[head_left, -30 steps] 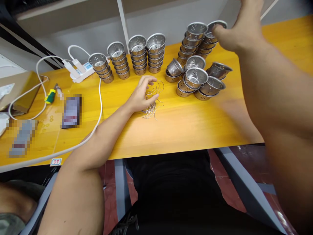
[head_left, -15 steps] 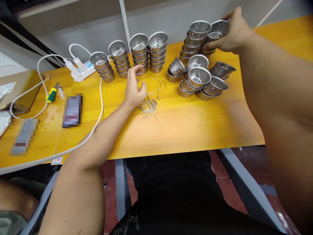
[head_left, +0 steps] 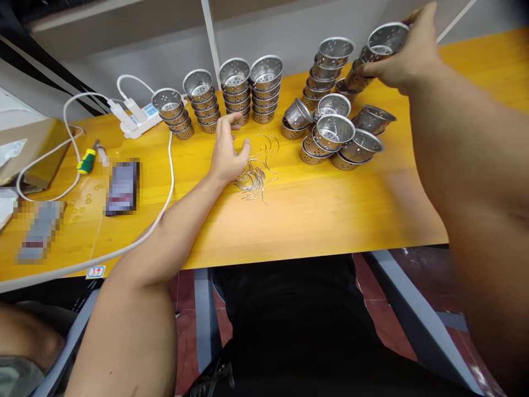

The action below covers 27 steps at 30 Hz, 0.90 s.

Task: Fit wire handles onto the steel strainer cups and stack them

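Note:
My right hand (head_left: 417, 58) grips a nested stack of perforated metal cups (head_left: 387, 36) by its rim, at the back right. That stack leans, its top toward my hand; whether its foot touches the table is hidden. Left of it stands a tall stack of similar cups (head_left: 333, 52). Several more loose and nested cups (head_left: 334, 129) sit in front, some of them tipped. Near the table's middle, my left hand (head_left: 227, 151) lies with fingers apart and holds nothing. Beside it is a pile of thin curved metal wires (head_left: 254, 182).
Upright cup stacks (head_left: 266, 82) line the back, beside a white power strip (head_left: 142, 118) with plugs. A white cable (head_left: 171, 171) crosses the table and my left forearm. Farther left are a green-and-yellow-handled tool (head_left: 86, 161), two blurred-out phones (head_left: 123, 187) and a cardboard box (head_left: 41, 154).
My right hand has moved right and slightly up, tilting the held cup stack away from the tall stack beside it. My left hand has stayed nearly still.

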Tool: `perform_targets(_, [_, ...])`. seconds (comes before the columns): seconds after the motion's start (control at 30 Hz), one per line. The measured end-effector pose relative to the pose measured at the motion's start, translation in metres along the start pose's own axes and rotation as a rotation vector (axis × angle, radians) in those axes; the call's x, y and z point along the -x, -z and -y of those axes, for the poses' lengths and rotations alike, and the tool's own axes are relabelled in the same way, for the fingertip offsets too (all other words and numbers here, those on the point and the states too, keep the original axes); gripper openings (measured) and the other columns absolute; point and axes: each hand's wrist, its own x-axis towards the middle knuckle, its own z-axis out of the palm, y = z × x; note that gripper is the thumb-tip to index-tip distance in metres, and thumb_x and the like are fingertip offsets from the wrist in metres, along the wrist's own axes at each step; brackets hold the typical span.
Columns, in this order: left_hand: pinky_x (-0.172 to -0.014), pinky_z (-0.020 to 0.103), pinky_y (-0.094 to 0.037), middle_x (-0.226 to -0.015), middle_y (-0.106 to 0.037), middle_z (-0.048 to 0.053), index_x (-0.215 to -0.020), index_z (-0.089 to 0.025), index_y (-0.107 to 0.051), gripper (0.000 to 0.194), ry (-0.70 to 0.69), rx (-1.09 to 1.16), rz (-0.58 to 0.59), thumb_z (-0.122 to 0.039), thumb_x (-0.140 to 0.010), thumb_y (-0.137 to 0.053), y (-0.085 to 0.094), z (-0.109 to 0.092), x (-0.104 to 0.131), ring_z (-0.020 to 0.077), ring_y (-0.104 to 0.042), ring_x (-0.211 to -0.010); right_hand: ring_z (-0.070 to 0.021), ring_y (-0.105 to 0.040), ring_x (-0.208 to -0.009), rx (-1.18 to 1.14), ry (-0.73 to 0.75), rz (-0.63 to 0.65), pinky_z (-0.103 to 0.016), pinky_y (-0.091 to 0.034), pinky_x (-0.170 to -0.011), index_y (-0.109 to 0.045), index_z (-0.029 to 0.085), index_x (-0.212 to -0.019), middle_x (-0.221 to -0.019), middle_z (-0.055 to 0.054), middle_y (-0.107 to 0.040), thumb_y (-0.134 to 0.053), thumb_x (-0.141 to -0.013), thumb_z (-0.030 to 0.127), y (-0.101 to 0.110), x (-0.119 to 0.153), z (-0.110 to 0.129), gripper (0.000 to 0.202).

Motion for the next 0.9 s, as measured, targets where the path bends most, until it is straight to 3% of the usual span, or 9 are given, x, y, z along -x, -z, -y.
perform_targets(0.1, [-0.134,0.058,-0.053,-0.165,-0.051,0.013,-0.166,-0.036,-0.038,0.066,0.009,0.000,0.012,-0.053,-0.111,-0.069,0.001,-0.002,0.001,0.0316,-0.067,-0.146,-0.0355,-0.063,-0.156,0.040,-0.076,-0.029,-0.049,-0.056,-0.126,-0.039,0.000,-0.168,-0.172,-0.028,-0.058,-0.101,-0.084,-0.003,-0.002,0.016,0.019,0.104])
perform_targets(0.37, [-0.134,0.057,-0.052,-0.165,-0.050,0.013,-0.165,-0.037,-0.038,0.066,0.016,0.005,0.025,-0.057,-0.111,-0.069,0.003,0.000,0.000,0.0317,-0.065,-0.147,-0.0354,-0.056,-0.164,0.131,-0.080,0.051,-0.050,-0.047,-0.138,-0.040,0.003,-0.176,-0.179,-0.025,-0.054,-0.114,-0.063,0.000,-0.009,0.018,0.026,0.135])
perform_targets(0.57, [-0.133,0.057,-0.052,-0.164,-0.050,0.013,-0.164,-0.036,-0.037,0.066,0.010,-0.002,0.009,-0.056,-0.110,-0.069,0.001,0.002,0.001,0.0315,-0.065,-0.145,-0.0387,-0.059,-0.161,0.203,-0.045,0.063,-0.054,-0.048,-0.137,-0.041,0.002,-0.175,-0.175,-0.026,-0.058,-0.113,-0.067,0.000,-0.012,0.016,0.024,0.130])
perform_targets(0.8, [-0.130,0.056,-0.055,-0.163,-0.052,0.013,-0.161,-0.034,-0.039,0.064,0.016,-0.011,0.022,-0.054,-0.109,-0.070,0.003,-0.005,-0.001,0.0304,-0.067,-0.142,-0.0339,-0.059,-0.161,0.152,-0.042,0.044,-0.046,-0.048,-0.135,-0.045,0.005,-0.174,-0.176,-0.023,-0.059,-0.116,-0.061,0.004,-0.012,0.019,0.023,0.133])
perform_targets(0.9, [-0.129,0.056,-0.056,-0.162,-0.052,0.014,-0.160,-0.034,-0.041,0.062,0.024,-0.010,0.013,-0.053,-0.109,-0.071,0.003,-0.009,-0.001,0.0308,-0.067,-0.142,-0.0336,-0.059,-0.161,0.157,-0.004,0.019,-0.047,-0.047,-0.136,-0.045,0.005,-0.173,-0.175,-0.023,-0.059,-0.115,-0.068,0.008,-0.013,0.022,0.022,0.126])
